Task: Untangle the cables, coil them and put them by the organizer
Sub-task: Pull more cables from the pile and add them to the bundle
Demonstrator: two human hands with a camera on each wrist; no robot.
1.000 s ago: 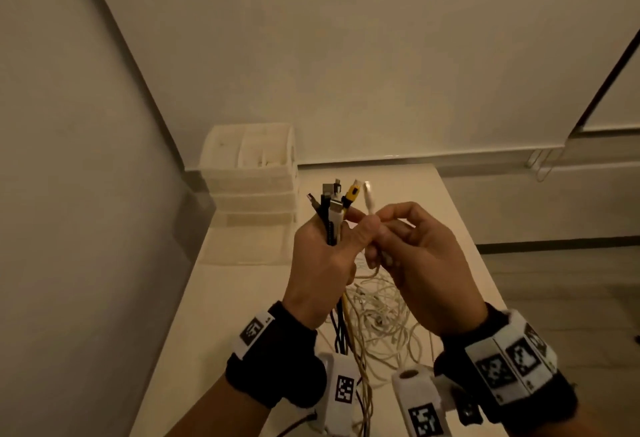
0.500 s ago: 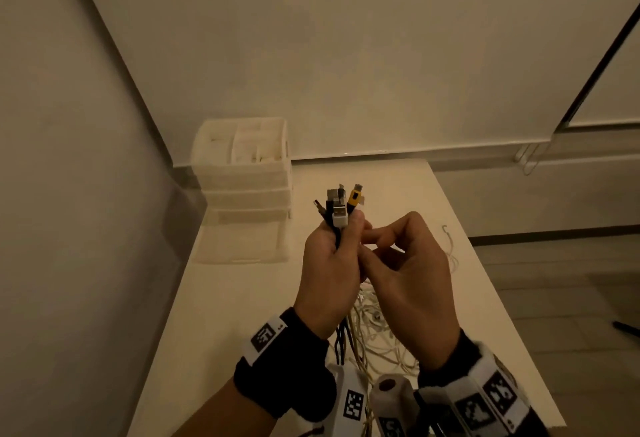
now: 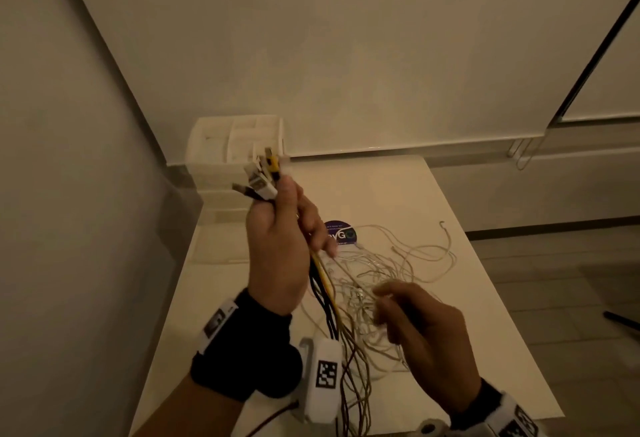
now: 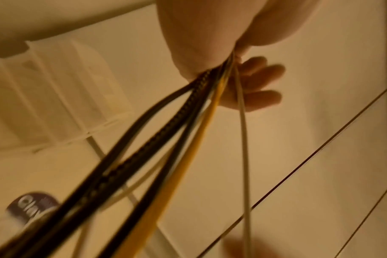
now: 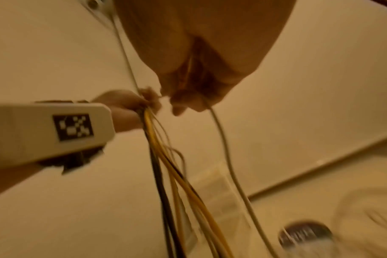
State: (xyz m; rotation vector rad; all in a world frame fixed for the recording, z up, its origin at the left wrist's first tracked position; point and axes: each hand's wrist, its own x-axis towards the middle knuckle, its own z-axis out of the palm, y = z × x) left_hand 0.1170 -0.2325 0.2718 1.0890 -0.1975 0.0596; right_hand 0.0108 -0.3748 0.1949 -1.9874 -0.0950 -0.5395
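My left hand (image 3: pixel 278 235) is raised above the table and grips a bundle of cables (image 3: pixel 320 284) just below their plugs (image 3: pixel 261 178): black, yellow and white ones (image 4: pixel 166 139). They hang from the fist to the table. One thin white cable (image 4: pixel 244 157) runs straight down from that fist to my right hand (image 3: pixel 415 329). The right hand is lower and nearer me, fingers curled round this white cable (image 5: pixel 227 157), over a loose tangle of white cables (image 3: pixel 398 263) on the table. The white drawer organizer (image 3: pixel 214 145) stands at the far left corner.
The white table (image 3: pixel 478 325) meets walls at the left and back. Its right edge drops to a tiled floor. A round dark sticker (image 3: pixel 341 234) lies beyond the tangle. A clear plastic piece (image 3: pixel 221 239) lies in front of the organizer.
My right hand left the plugs and dropped toward me along a white cable. The left hand kept the bundle and tilted its plugs to the left.
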